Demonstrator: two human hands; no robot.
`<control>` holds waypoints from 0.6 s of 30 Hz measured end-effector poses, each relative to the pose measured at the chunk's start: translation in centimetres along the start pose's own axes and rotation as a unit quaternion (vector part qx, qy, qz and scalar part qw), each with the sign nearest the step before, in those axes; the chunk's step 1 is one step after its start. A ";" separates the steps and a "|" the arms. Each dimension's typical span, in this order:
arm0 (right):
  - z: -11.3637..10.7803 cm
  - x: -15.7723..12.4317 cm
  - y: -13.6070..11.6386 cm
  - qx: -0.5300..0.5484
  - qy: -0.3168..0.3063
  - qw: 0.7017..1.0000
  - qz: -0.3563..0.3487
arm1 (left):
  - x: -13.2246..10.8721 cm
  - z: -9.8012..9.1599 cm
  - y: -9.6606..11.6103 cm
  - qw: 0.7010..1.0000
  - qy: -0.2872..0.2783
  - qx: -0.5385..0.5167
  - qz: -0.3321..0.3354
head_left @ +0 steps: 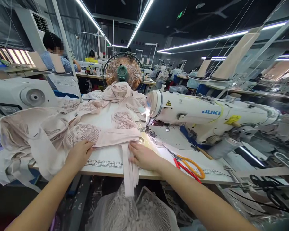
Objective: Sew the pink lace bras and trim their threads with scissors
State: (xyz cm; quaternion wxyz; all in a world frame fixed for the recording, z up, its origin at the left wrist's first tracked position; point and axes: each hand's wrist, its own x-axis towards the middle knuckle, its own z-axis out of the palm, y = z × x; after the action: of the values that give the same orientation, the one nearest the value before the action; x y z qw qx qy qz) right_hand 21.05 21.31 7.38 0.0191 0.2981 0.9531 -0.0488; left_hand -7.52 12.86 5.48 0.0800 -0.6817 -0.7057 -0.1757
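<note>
A pale pink lace bra lies across the machine table, with its band running to the lit needle area of a white JUKI sewing machine. My left hand pinches the lower edge of the bra beside a lace cup. Close to the needle, my right hand has its fingers closed at the end of the band, with the thumb tucked low by hanging straps. More lace bra pieces dangle below the table's front edge.
Red-and-orange scissors lie right of my right hand. A bra heap covers the left side, near another machine. Behind stand a fan and a seated person. A thread cone lies by the machine base.
</note>
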 end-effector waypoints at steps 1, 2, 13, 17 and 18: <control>-0.2 1.5 0.6 -0.006 0.009 1.000 0.010 | 0.0 0.0 -0.2 1.000 0.008 0.005 -0.008; -0.6 3.0 1.2 -0.011 0.019 1.000 0.021 | -0.1 0.0 -0.3 1.000 0.014 0.009 -0.013; -5.3 6.0 -1.0 -0.054 0.077 0.993 0.068 | -1.7 0.2 -0.3 0.999 -0.017 -0.011 0.036; -2.1 7.7 -4.8 -0.026 0.031 0.990 -0.136 | -1.5 -0.3 0.1 0.996 -0.073 0.031 0.032; -1.3 7.9 -5.1 -0.029 0.035 0.987 -0.154 | -1.5 -0.4 0.1 0.995 -0.089 0.043 0.031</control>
State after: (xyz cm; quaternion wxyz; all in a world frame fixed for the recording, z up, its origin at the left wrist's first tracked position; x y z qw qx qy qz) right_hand 11.60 21.73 8.61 -0.0138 0.1487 0.9887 -0.0128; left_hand -7.34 11.32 5.35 0.0520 -0.7124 -0.6951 -0.0814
